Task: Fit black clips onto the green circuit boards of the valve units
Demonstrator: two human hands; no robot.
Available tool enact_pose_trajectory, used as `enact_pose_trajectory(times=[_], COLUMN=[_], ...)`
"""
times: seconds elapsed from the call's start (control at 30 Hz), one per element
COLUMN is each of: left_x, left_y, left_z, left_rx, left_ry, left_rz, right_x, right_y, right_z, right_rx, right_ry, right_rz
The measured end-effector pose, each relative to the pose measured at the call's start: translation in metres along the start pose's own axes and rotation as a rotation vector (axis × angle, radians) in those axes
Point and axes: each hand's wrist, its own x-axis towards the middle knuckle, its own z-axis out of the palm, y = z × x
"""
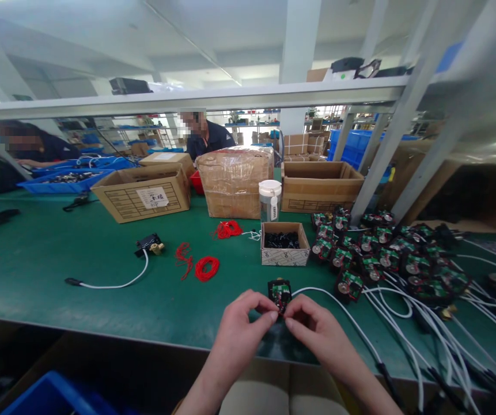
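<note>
In front of me on the green bench lies a black-cased unit point(279, 293) with a green circuit board and a white cable leading off to the right. My left hand point(248, 320) is at its lower left edge, thumb and forefinger pinched together. From the right, my right hand point(314, 325) pinches close to the same edge. What sits between the fingertips is too small to make out; red bits, perhaps wires, show beside them. Just behind the unit stands a small open carton point(285, 253) of small black parts.
Many similar units point(373, 253) with white cables crowd the right side. Red wire bundles point(207, 268) and another cabled unit point(149, 245) lie to the left. Cardboard boxes point(234, 184), a lidded bottle point(269, 202) and a shelf post point(392, 121) stand behind. Two people work beyond.
</note>
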Motion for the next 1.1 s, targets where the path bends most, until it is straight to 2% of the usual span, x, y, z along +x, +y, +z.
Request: enact_pose_trajectory(times=[0.13,0.37,0.57,0.8,1.1], left_x=[-0.002,-0.004,-0.002,0.005,0.013], left_y=[0.003,0.003,-0.007,-0.011,-0.013], left_z=[0.004,0.009,0.014,0.020,0.021], left_rx=[-0.037,-0.087,-0.046,0.018,0.015], left_ry=[0.006,0.009,0.110,0.173,0.198], left_rz=[-0.024,-0.040,-0.013,0.052,0.064], right_x=[-0.001,-0.003,0.000,0.012,0.022], right_y=[0.005,0.006,0.005,0.011,0.008], right_z=[0.001,0.000,-0.013,-0.017,-0.015], right_rx=[0.068,0.002,0.025,-0.031,-0.126], right_ry=[-0.023,0.021,0.038,0.126,0.150], right_rz=[0.064,-0.001,0.064,-0.002,-0.056])
